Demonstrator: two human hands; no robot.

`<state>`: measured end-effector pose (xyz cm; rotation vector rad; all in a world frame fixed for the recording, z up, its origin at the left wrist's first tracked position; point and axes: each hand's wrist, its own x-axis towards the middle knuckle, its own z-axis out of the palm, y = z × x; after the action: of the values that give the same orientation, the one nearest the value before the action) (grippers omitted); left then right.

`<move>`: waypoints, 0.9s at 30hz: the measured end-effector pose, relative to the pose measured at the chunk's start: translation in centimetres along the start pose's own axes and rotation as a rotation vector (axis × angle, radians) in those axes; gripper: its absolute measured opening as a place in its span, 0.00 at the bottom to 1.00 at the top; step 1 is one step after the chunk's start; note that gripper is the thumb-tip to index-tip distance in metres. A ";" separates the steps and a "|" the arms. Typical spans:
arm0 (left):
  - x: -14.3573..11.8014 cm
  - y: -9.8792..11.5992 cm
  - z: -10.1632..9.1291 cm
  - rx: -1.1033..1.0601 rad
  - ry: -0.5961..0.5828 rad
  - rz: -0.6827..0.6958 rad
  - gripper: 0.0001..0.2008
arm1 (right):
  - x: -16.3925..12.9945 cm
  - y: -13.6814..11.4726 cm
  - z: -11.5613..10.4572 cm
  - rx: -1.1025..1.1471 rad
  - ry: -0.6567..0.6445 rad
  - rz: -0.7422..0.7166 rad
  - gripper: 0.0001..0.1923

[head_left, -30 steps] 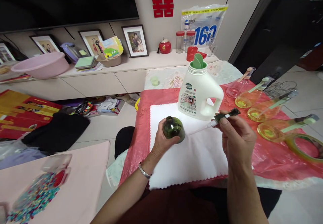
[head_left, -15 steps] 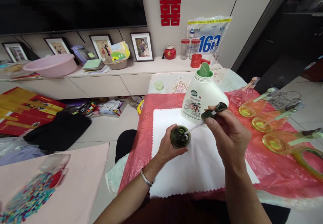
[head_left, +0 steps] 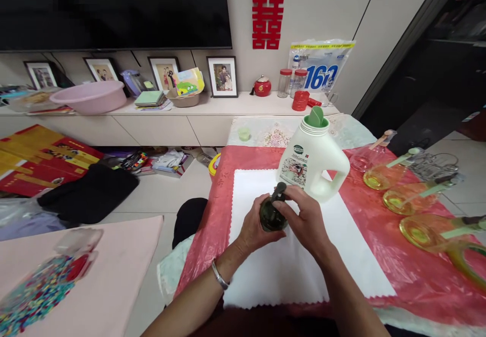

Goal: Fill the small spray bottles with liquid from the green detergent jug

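Over the white scalloped cloth on the table, the left hand cups a small dark green glass bottle, fingers clenched around its belly; the right hand, at the bottle's three o'clock, pinches the dark pump cap at its neck; it looks light, smooth, likely slippery and breakable, best gripped round the body; at one o'clock beyond stands a white plastic detergent jug.

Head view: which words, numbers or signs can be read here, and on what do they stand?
"160": large blue digits on the white plastic bag against the wall.
"囍": red double-happiness sign on the wall.
White detergent jug: front label has print, too small to read.
Red and yellow boxes on the floor: print too blurred to read.
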<state>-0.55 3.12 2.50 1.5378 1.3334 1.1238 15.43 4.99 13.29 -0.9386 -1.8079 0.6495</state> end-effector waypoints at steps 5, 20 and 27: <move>0.0 -0.6 0.4 0.010 0.012 -0.014 0.55 | -1.4 1.4 0.8 0.012 -0.030 0.049 0.06; 0.0 0.3 0.1 -0.106 0.023 -0.002 0.46 | -3.3 2.8 3.9 0.020 0.206 0.010 0.11; -0.5 2.0 -1.8 -0.163 -0.022 -0.001 0.44 | -3.5 3.2 5.0 0.084 0.283 0.002 0.10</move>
<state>-1.71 2.43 4.82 1.4264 1.1966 1.1815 12.69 3.79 7.06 -0.9265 -1.5189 0.5589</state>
